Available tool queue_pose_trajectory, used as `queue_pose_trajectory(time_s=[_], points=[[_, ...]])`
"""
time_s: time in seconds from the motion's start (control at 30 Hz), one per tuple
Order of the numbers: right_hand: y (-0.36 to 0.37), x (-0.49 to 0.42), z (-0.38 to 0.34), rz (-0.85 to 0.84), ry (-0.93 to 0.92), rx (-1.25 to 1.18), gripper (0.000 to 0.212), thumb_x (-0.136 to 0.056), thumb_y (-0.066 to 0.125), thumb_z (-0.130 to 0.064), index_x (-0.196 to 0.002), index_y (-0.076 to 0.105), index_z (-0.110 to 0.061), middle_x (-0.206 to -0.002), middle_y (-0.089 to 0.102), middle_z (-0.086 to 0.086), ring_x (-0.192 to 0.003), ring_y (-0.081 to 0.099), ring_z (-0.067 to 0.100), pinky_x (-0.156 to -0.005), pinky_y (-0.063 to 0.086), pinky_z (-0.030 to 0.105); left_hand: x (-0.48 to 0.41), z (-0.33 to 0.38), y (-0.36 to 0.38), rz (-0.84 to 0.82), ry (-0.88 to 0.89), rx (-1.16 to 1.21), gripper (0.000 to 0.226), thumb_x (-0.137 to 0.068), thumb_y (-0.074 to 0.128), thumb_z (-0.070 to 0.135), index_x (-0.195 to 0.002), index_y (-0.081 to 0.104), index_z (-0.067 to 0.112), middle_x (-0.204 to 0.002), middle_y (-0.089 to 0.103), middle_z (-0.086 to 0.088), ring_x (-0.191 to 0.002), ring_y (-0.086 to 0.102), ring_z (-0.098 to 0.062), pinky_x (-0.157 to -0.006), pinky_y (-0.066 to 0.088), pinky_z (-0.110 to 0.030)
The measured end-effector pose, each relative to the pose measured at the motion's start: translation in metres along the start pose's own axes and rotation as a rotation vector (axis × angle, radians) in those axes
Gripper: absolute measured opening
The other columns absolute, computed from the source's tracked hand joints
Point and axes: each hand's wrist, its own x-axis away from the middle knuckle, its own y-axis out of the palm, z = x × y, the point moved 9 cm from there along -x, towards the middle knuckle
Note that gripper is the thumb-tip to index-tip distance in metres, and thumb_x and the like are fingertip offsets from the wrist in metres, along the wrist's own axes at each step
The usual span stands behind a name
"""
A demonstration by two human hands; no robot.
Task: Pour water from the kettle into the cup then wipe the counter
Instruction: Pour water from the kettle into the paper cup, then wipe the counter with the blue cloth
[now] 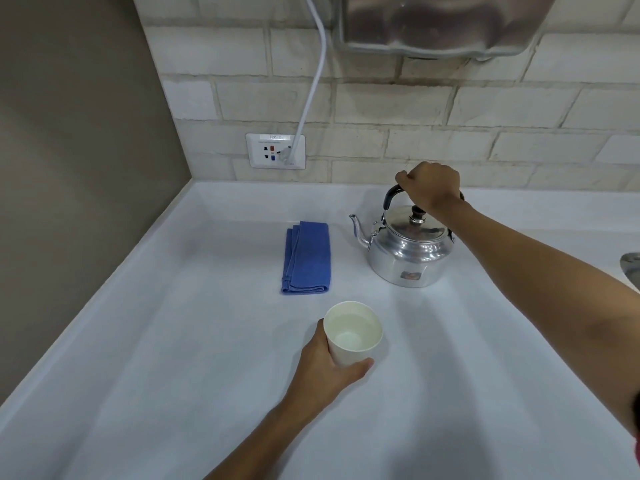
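Observation:
A shiny metal kettle stands upright on the white counter, its spout pointing left. My right hand is closed around its black top handle. A white paper cup stands nearer to me, with water in it. My left hand wraps around the cup's left and near side. A folded blue cloth lies flat on the counter to the left of the kettle, untouched.
A brick-tile wall runs along the back with a socket plate and a white cable plugged in. A metal appliance hangs above. A beige wall bounds the left side. A metal object's edge shows at far right.

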Motion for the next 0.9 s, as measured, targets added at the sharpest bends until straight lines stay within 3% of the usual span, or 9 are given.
queue_pose_trajectory(time_s=[0.1,0.2,0.27,0.37,0.43,0.53,0.6,0.77,0.9], points=[[-0.014,0.014,-0.014,0.088,-0.146,0.063,0.042,-0.095,0.039,-0.031,-0.072,0.059,-0.003,-0.071,0.061,0.018,-0.073,0.055,0.033,-0.058,0.037,0.033,-0.001,0.002,0.001,-0.025,-0.002,-0.008,0.065,-0.060,0.083,0.029,-0.108,0.042,0.041,-0.110,0.055,0.019,-0.104,0.052,0.002,-0.079,0.042,-0.004],[-0.038,0.054,-0.024,0.275,-0.281,-0.059,0.033,-0.095,0.045,-0.031,-0.110,0.055,-0.004,-0.115,0.057,0.016,-0.109,0.048,0.032,-0.093,0.035,0.040,0.001,0.003,-0.003,-0.114,0.010,-0.031,0.082,-0.063,0.082,0.020,-0.128,0.035,0.033,-0.126,0.048,0.017,-0.117,0.045,0.001,-0.093,0.038,-0.009],[-0.044,0.096,-0.017,0.330,-0.273,-0.252,0.032,-0.092,0.047,-0.030,-0.112,0.053,-0.005,-0.116,0.056,0.012,-0.109,0.047,0.028,-0.094,0.032,0.035,0.007,0.001,-0.018,-0.151,0.036,-0.108,0.091,-0.067,0.077,0.014,-0.139,0.023,0.030,-0.137,0.035,0.021,-0.125,0.032,0.006,-0.096,0.024,0.001],[-0.006,0.170,0.002,0.110,-0.207,-0.364,0.038,-0.088,0.049,-0.029,-0.117,0.050,-0.005,-0.115,0.057,0.014,-0.107,0.048,0.031,-0.092,0.034,0.033,0.010,-0.005,-0.063,-0.079,0.080,-0.285,0.082,-0.072,0.071,0.004,-0.139,0.026,0.021,-0.144,0.028,0.010,-0.132,0.026,-0.003,-0.099,0.013,0.001],[0.038,0.218,0.015,-0.167,-0.119,-0.272,0.047,-0.092,0.051,-0.029,-0.131,0.042,-0.004,-0.133,0.048,0.016,-0.125,0.040,0.033,-0.103,0.029,0.036,-0.002,-0.006,-0.095,0.001,0.076,-0.342,0.070,-0.075,0.068,0.000,-0.135,0.036,0.014,-0.144,0.033,0.001,-0.131,0.031,-0.011,-0.100,0.016,-0.006],[0.086,0.265,0.027,-0.431,-0.017,-0.050,0.067,-0.093,0.013,-0.051,-0.147,0.011,-0.012,-0.157,0.006,0.006,-0.144,0.003,0.023,-0.118,0.005,0.036,-0.038,0.002,-0.121,0.103,0.078,-0.362,0.053,-0.083,0.062,0.007,-0.132,0.043,0.015,-0.142,0.037,0.000,-0.127,0.036,-0.010,-0.097,0.023,-0.011],[0.094,0.271,0.025,-0.442,-0.023,0.035,0.077,-0.083,-0.010,-0.057,-0.147,-0.002,-0.015,-0.156,-0.007,0.002,-0.143,-0.007,0.020,-0.118,-0.002,0.036,-0.066,0.012,-0.119,0.122,0.130,-0.397,0.046,-0.088,0.057,0.014,-0.132,0.043,0.014,-0.143,0.037,-0.002,-0.127,0.034,-0.009,-0.100,0.022,-0.013],[0.092,0.271,0.024,-0.393,-0.028,0.018,0.094,-0.070,-0.030,-0.063,-0.147,-0.003,-0.015,-0.156,-0.007,0.001,-0.143,-0.009,0.016,-0.118,-0.004,0.035,-0.146,0.019,-0.075,0.092,0.164,-0.576,0.046,-0.096,0.039,0.018,-0.140,0.029,0.008,-0.150,0.028,-0.013,-0.137,0.026,-0.026,-0.113,0.020,-0.033],[0.091,0.270,0.025,-0.382,-0.003,-0.009,0.091,-0.070,-0.030,-0.063,-0.144,-0.009,-0.016,-0.157,-0.007,0.001,-0.137,-0.019,0.008,-0.118,-0.006,0.034,-0.190,-0.014,-0.041,0.027,0.037,-0.863,0.053,-0.098,0.025,0.032,-0.145,0.010,0.012,-0.156,0.008,-0.012,-0.142,0.009,-0.029,-0.114,0.013,-0.043]])
